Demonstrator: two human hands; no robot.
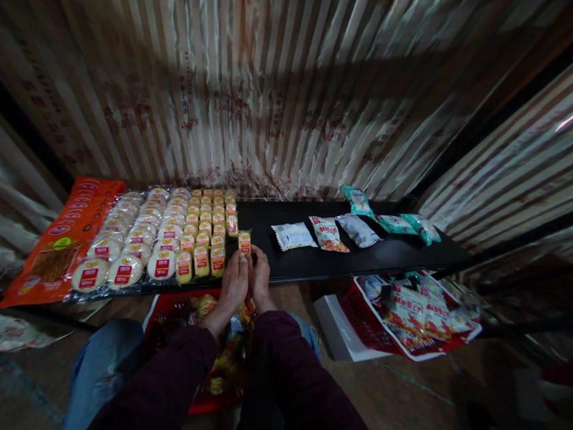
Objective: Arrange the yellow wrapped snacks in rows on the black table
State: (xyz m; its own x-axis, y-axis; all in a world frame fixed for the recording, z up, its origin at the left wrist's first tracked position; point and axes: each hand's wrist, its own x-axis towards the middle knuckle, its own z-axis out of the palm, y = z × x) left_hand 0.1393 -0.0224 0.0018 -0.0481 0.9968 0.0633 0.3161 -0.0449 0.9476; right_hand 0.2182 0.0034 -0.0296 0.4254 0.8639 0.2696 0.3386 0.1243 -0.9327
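Note:
Both my hands meet at the front of a black shelf (272, 264), around a small yellow packaged cake (245, 241) with a red and orange label. My left hand (235, 279) is closed at its lower end, and my right hand (260, 276) closes on it from the right side. Just left of my hands stand rows of matching small yellow packaged cakes (202, 261). Farther left lie rows of round white packaged cakes (126, 271) with red labels. Below my forearms is a red basket (158, 307) holding more yellow packets, partly hidden by my arms.
An orange snack bag (63, 242) lies at the shelf's left end. White packets (293, 236) and teal packets (393, 224) lie toward the right. A second red basket (365, 313) full of packets rests beside a white box (339, 330). Striped sheeting (277, 94) hangs behind the shelf.

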